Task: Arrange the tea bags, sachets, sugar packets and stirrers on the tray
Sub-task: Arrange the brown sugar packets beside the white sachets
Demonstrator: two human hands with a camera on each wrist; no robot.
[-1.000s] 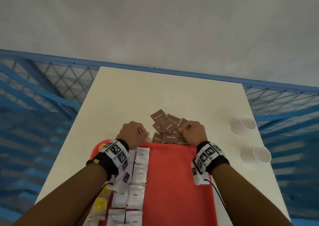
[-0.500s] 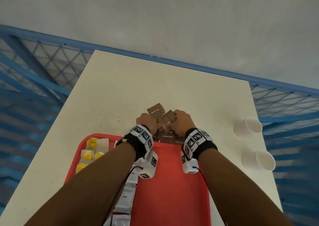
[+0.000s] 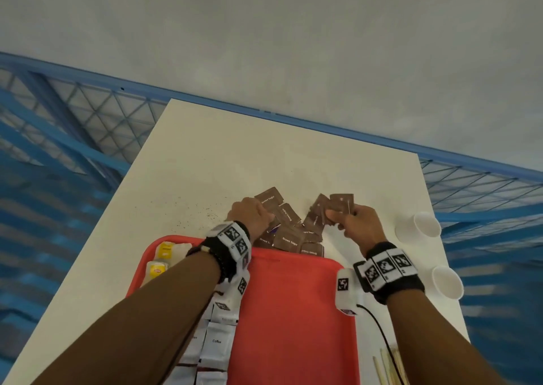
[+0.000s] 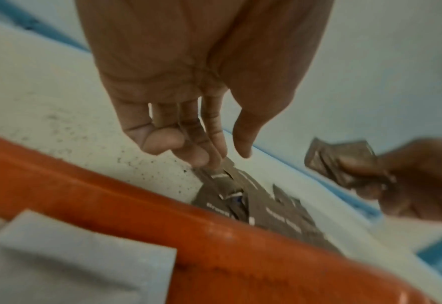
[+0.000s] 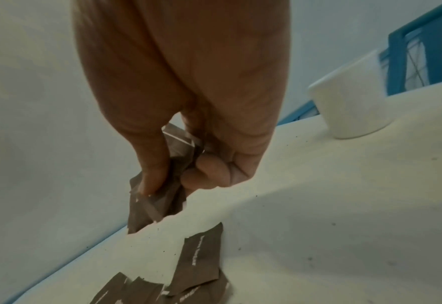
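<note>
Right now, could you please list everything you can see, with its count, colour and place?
Brown sugar packets: a pile, count unclear, brown, on the table beyond the tray; a few in the right grip.
Red plastic tray: one, near table edge.
White coffee sachets: several, in columns on the tray's left.
Yellow tea bags: at least two, tray's far-left corner.
White paper cups: two, table's right side.
Wooden stirrers: several, right of the tray.
White table: one.
Left hand: reaching into the pile.
Right hand: holding packets.

Bare forearms wear black wristbands (image 3: 390, 270) with black-and-white square-coded tags and white, cabled camera units (image 3: 345, 292).
</note>
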